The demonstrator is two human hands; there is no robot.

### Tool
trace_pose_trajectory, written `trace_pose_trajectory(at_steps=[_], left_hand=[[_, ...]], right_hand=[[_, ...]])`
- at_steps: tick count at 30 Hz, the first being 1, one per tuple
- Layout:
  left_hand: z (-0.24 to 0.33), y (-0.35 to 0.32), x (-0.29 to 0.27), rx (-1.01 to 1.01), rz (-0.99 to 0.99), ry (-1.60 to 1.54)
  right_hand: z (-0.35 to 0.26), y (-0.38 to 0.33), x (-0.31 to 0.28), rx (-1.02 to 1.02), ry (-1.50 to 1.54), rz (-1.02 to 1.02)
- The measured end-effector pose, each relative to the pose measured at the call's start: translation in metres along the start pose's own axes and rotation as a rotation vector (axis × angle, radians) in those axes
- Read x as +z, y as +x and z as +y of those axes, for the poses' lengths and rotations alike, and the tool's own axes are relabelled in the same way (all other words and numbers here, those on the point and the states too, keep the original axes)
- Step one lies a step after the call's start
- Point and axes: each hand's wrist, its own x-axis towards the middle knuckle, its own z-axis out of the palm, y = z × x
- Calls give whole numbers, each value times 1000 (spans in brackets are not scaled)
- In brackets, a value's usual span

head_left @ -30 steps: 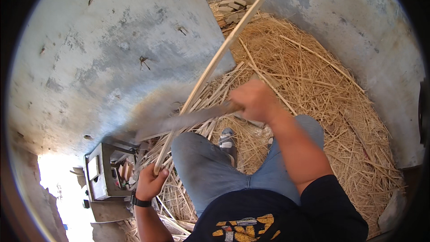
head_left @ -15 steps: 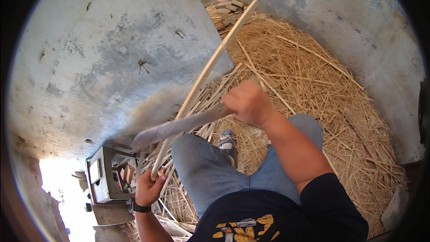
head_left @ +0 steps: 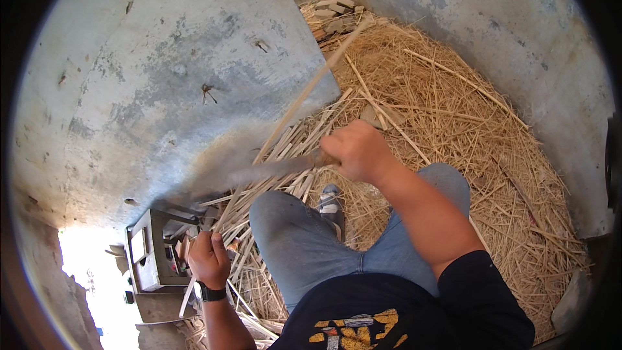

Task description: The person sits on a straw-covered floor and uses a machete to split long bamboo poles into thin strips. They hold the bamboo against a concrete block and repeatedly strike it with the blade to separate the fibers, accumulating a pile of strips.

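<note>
My left hand (head_left: pixel 208 260), with a black wristwatch, grips the near end of a long thin bamboo strip (head_left: pixel 304 97) that slants up and away toward the far wall. My right hand (head_left: pixel 358 150) is closed on the handle of a long knife (head_left: pixel 269 170); its blurred blade lies across the strip, roughly at its lower third. Below the blade lie several split bamboo slats (head_left: pixel 291 155) on the floor. My knees in blue jeans sit between the two hands.
A thick heap of straw-like bamboo shavings (head_left: pixel 453 123) covers the floor to the right. Grey concrete walls (head_left: pixel 162 91) close in at left and at the back. A small grey box-like stand (head_left: pixel 152 256) sits by my left hand. Short cut wood pieces (head_left: pixel 334 13) lie at the far corner.
My right hand and the knife have travelled along the strip, the blade blurred with motion. The left hand keeps its hold on the strip's near end.
</note>
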Motion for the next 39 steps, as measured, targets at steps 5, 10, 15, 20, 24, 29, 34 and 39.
trace_pose_trajectory(at_steps=[5, 10, 15, 20, 24, 29, 34, 39], left_hand=[[-13, -2, 0, 54, 153, 84], [-25, -8, 0, 4, 130, 76], [2, 0, 11, -41, 61, -26], [18, 4, 11, 50, 39, -75], [22, -7, 15, 43, 32, -55], [24, -7, 22, -14, 3, -81], [35, 2, 33, -62, -63, -173], [26, -2, 28, -54, -94, -155]], right_hand=[[24, 1, -11, 198, 52, 2], [37, 1, -19, 526, 61, 153], [7, -1, -7, 285, 138, 80], [-19, 5, 4, -102, 64, 24], [12, 1, 2, 57, 127, 38], [30, 1, -6, 415, 194, 62], [-7, -2, 9, 120, 129, -93], [-7, 6, 11, 285, 216, -229]])
